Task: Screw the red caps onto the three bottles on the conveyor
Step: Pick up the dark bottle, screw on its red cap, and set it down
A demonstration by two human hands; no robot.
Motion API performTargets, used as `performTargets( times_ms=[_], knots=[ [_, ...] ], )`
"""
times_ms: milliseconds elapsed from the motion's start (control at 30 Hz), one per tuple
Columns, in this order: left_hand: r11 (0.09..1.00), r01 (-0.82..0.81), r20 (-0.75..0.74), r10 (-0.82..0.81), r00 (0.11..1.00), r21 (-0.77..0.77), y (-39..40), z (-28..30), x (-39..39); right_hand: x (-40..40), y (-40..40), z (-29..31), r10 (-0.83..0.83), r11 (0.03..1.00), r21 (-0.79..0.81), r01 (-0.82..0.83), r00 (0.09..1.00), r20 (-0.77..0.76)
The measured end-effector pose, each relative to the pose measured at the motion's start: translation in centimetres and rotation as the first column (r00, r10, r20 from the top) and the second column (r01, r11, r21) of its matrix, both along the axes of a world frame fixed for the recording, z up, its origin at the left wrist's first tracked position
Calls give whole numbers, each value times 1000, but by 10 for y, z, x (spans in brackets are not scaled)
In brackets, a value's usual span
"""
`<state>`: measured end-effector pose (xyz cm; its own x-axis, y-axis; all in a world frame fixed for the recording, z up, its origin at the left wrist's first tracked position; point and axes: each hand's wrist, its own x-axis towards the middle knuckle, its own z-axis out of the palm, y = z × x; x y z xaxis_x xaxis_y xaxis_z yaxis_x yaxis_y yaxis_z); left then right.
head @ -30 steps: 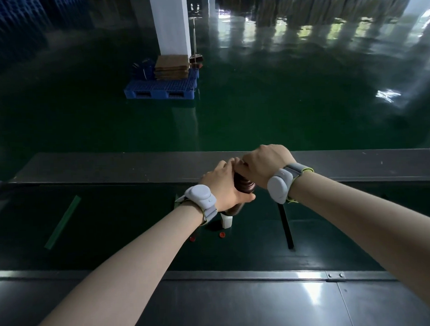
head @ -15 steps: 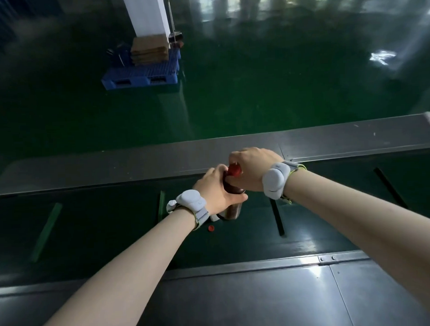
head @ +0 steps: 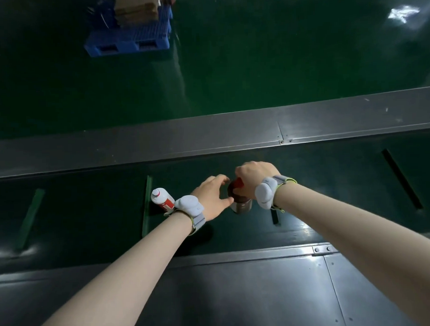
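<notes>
A dark brown bottle (head: pixel 241 205) stands upright on the dark green conveyor belt (head: pixel 89 216). My right hand (head: pixel 254 178) is closed from above on the red cap (head: pixel 238 182) sitting on the bottle's neck. My left hand (head: pixel 211 199) is just left of the bottle, fingers and thumb spread in a curve around its shoulder, holding nothing. A white bottle with a red label (head: pixel 162 200) stands behind my left wrist; its top is white with a thin red ring. I see no third bottle or any loose caps.
Grey metal side rails run along the far (head: pixel 208 138) and near (head: pixel 238 296) edges of the belt. Green and black strips cross the belt. Beyond lies green floor, with a blue pallet (head: pixel 129 41) carrying cardboard boxes at the back left.
My left hand has let go of the dark bottle and spread its fingers. My right hand stays on the red cap. The view tilted down, and the white bottle now shows by my left wrist.
</notes>
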<state>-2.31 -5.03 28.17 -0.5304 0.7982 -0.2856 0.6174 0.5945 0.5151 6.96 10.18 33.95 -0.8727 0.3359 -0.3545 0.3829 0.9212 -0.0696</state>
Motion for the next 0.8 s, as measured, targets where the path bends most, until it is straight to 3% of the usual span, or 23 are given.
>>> performTargets(
  times_ms=[267,533,800],
  knots=[
    [977,-70,71,86,994,-202,-10,-94,-22,-4,41,-105,-84,995,-46,89,992,98],
    [963,-130,31,142,989,-235,9,-152,-37,-10,71,-187,-134,988,-66,142,985,110],
    [910,-202,57,238,970,-361,-6,-213,-30,-17,95,-249,-205,975,-61,212,973,110]
  ],
)
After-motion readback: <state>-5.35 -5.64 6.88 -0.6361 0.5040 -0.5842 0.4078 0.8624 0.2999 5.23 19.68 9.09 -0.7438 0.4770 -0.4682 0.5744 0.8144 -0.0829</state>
